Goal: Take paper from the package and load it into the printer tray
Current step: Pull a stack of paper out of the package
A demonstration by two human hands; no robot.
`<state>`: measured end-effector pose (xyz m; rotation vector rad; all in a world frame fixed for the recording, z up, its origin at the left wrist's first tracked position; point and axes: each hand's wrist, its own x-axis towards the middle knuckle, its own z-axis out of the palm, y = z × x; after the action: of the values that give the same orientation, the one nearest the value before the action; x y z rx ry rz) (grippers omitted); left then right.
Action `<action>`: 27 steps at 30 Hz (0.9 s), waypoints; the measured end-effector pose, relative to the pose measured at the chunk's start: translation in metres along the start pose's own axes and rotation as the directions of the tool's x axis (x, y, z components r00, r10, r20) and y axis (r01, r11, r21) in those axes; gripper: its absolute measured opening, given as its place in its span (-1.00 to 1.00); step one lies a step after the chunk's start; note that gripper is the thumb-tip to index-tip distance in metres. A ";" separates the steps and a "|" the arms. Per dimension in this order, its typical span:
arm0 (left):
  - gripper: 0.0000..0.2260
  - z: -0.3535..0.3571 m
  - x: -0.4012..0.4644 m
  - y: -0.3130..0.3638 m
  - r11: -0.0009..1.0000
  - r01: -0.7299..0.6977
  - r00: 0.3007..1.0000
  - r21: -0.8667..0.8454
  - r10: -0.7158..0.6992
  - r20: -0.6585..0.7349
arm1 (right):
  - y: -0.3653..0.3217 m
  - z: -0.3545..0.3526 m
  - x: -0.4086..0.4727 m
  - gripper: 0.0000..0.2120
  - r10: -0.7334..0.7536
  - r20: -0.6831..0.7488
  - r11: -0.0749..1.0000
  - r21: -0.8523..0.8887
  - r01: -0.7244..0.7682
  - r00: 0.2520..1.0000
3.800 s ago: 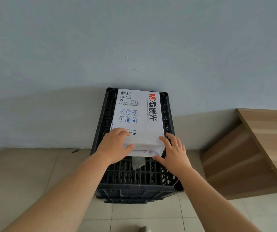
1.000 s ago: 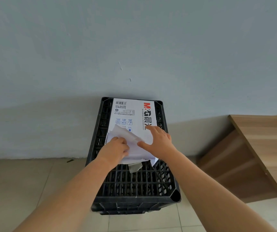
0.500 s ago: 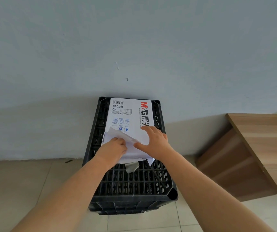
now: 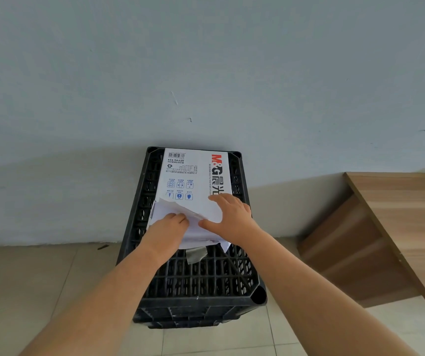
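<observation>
floor (image 4: 39, 283): beige tile | left hand (image 4: 167, 231): fingers curled, pinching torn wrapper flap (image 4: 173, 208) at package's near end | paper package (image 4: 193, 181): white, lies flat on black crate (image 4: 198, 281) against wall (image 4: 206, 73) | right hand (image 4: 232, 217): fingers spread, pressing flat on package top, gripping nothing | wooden desk (image 4: 406, 214): right, well apart

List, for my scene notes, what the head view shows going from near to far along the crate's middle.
Black plastic lattice crate → grey torn wrapper scrap → left hand → white opened paper package → pale blue-grey wall.
</observation>
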<state>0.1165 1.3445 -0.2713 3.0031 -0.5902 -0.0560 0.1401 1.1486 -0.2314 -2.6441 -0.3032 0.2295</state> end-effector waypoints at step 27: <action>-0.79 -0.007 -0.064 0.026 0.999 0.004 0.988 -0.037 -0.010 -0.156 | 0.023 0.027 -0.076 -0.81 0.571 0.463 0.093 0.784 -0.614 0.678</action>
<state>0.0482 1.3451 -0.2607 2.9383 -0.5561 0.1648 0.0656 1.1209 -0.2578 -1.4219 0.7809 0.5296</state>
